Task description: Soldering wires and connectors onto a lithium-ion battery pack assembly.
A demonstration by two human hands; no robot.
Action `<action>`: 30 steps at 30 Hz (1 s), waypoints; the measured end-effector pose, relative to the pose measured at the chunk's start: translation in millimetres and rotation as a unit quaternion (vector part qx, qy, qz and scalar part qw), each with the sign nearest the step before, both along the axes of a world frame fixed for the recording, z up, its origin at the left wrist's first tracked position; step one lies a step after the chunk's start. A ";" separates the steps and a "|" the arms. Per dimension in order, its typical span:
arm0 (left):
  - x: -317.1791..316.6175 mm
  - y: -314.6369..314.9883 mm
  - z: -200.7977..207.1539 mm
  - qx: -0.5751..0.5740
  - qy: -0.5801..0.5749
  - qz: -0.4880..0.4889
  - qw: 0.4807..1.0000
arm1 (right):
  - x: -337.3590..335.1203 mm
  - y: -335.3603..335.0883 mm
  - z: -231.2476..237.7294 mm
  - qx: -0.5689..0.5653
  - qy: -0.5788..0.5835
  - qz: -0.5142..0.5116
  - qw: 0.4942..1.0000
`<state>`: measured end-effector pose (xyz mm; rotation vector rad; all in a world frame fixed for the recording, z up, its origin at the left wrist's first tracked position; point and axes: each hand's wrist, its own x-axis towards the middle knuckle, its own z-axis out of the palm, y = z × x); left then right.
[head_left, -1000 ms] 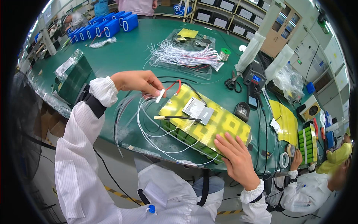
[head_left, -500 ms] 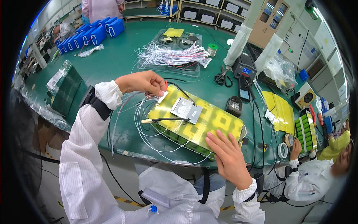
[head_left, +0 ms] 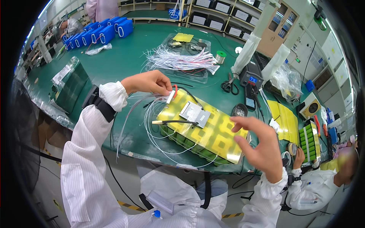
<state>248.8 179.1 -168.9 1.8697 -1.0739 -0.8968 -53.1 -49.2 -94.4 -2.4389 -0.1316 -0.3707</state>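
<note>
Pinching white connector [head_left: 171, 97] in left hand [head_left: 152, 82], thumb and fingers closed on it. Slanting it crosswise to the long axis of battery pack [head_left: 213, 133], above the pack's far-left corner; can't tell if touching. Hovering right hand [head_left: 264, 145] at the pack's right end, thumb and forefinger apart, gripping nothing; leaving left as nearer of 2 hands to connector. Seeing pack between both, lengthwise far-left to near-right. Trailing white wires [head_left: 147, 114] around its left end. Carrying silver module [head_left: 194, 114] on top; wire bundle [head_left: 180, 60] well beyond its far side.
</note>
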 end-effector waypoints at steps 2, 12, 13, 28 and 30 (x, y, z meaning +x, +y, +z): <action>-4.0 2.0 -1.1 0.009 -0.010 0.007 1.000 | 8.0 1.6 4.6 -0.009 -0.016 0.004 1.000; -0.4 -18.8 -29.5 -0.079 -0.036 -0.013 0.996 | -30.3 29.7 -88.4 -0.185 0.046 -0.116 0.975; 0.8 -28.9 -34.5 -0.064 0.032 -0.026 0.997 | -35.6 30.1 -93.6 -0.185 0.050 -0.133 0.972; -25.7 -35.9 -25.2 -0.070 0.131 -0.013 0.989 | -25.5 31.2 -119.0 -0.182 -0.086 -0.165 0.966; -26.4 -24.8 -27.4 -0.075 0.094 0.001 0.993 | -23.6 23.4 -120.1 -0.192 -0.095 -0.166 0.963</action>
